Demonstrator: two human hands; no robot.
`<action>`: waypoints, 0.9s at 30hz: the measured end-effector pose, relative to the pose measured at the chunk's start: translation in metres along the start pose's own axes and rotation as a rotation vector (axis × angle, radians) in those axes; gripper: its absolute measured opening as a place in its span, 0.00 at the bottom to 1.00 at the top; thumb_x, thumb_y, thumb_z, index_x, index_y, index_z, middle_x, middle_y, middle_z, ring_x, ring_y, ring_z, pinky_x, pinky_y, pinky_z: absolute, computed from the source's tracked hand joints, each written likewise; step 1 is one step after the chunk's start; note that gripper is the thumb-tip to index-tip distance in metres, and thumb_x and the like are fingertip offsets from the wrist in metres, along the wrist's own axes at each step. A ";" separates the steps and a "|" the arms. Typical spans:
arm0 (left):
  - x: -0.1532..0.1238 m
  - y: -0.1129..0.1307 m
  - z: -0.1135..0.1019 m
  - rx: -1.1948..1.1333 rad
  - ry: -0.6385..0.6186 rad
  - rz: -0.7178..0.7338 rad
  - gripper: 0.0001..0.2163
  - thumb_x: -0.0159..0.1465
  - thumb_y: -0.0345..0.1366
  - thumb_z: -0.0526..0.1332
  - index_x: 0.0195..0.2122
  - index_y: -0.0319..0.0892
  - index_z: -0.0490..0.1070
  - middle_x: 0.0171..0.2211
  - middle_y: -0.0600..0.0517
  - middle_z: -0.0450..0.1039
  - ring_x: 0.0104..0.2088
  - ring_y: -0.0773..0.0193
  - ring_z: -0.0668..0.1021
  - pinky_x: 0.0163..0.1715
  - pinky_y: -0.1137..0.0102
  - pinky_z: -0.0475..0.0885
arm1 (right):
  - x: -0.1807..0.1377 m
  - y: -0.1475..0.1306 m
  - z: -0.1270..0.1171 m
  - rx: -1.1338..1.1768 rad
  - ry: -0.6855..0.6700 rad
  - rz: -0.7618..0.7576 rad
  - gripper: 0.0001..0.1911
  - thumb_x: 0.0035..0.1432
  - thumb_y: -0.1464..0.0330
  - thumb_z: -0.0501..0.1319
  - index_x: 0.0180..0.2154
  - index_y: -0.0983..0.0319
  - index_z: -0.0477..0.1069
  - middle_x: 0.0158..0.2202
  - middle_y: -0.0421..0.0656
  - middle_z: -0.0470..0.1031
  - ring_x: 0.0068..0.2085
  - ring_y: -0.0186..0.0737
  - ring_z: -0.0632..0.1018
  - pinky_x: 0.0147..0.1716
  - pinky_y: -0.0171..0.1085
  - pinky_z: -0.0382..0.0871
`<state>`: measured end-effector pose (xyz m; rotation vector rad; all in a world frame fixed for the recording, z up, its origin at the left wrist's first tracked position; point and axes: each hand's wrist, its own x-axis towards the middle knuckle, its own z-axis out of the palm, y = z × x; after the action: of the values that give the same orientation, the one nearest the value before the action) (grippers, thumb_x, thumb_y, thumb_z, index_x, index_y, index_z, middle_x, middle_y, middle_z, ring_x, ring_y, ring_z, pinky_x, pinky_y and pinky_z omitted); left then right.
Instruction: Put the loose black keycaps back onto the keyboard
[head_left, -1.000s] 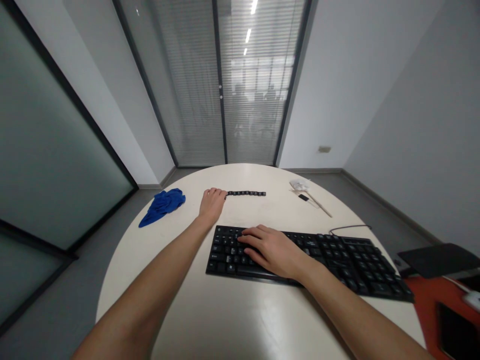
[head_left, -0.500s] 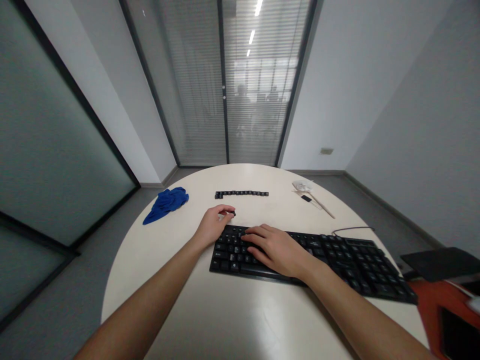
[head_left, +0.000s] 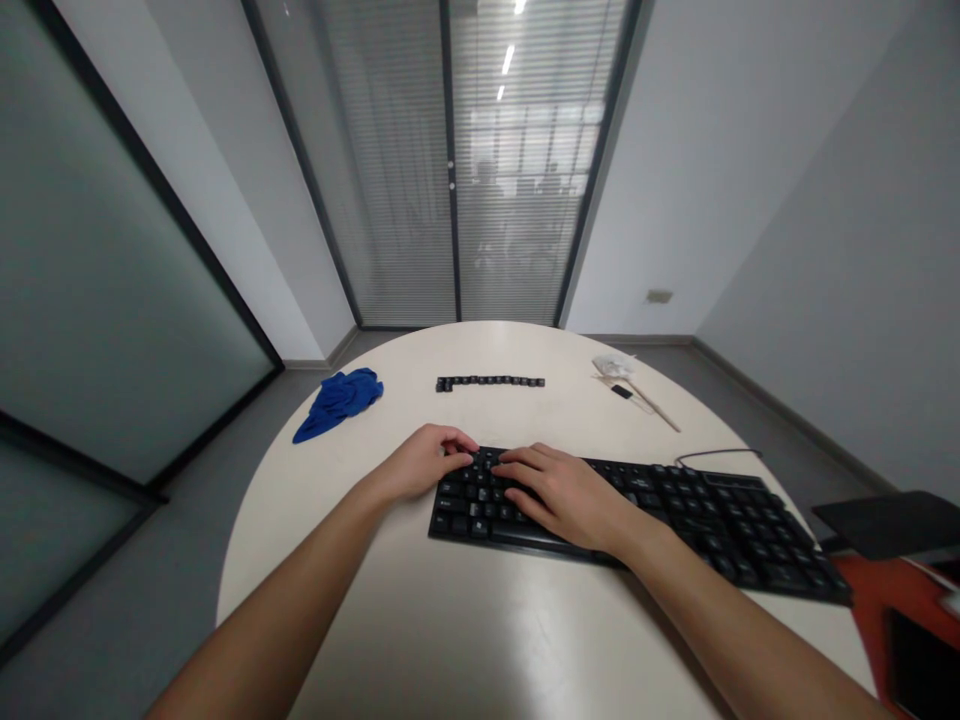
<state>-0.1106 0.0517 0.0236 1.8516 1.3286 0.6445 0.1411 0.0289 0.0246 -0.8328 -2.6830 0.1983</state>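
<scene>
A black keyboard (head_left: 712,510) lies across the round white table (head_left: 465,630). My left hand (head_left: 424,462) is at the keyboard's far left corner, its fingers pinched together over the top rows of keys; the small black keycap it carried is hidden under the fingertips. My right hand (head_left: 566,490) lies flat on the left part of the keyboard with its fingers stretched out, holding nothing. A short row of loose black keycaps (head_left: 491,381) lies farther back on the table.
A crumpled blue cloth (head_left: 339,398) lies at the table's left rim. A thin stick with a white wrapper (head_left: 630,390) lies at the back right. The keyboard's cable (head_left: 712,455) loops behind it. A black flat object (head_left: 885,520) rests on an orange surface (head_left: 870,590) at right.
My left hand took a keycap from the left end of the row and drew back to the keyboard's far left corner. My right hand stayed on the keys.
</scene>
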 end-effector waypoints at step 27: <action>-0.016 0.021 0.005 0.593 -0.002 0.240 0.09 0.68 0.28 0.59 0.43 0.45 0.79 0.43 0.52 0.79 0.46 0.57 0.77 0.47 0.66 0.71 | 0.000 -0.001 0.002 -0.014 0.019 -0.006 0.16 0.70 0.65 0.55 0.55 0.61 0.72 0.54 0.49 0.76 0.51 0.48 0.77 0.53 0.49 0.74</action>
<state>-0.1004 0.0313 0.0385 2.5130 1.4068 0.3846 0.1403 0.0282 0.0231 -0.8269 -2.6713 0.1690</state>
